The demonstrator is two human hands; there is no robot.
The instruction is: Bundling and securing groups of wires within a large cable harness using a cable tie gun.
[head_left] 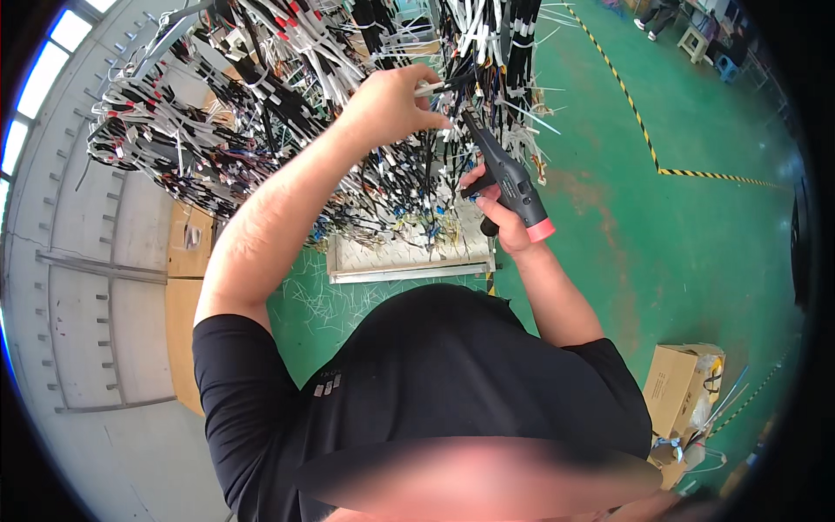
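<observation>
Cable bundles (322, 52) cropped by the top edge, distant person (665, 14) likewise.

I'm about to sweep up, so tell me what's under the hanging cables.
Under the cables, the front rim and part of the surface of a white tray show. The cables cover the rest, so whatever lies there cannot be seen.

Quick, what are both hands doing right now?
Left hand: thumb apart from fingers, at a black-and-white cable; can't tell if it's gripped.
Right hand: closed, holding a black gun-shaped tool with a pinkish-red end.
</observation>
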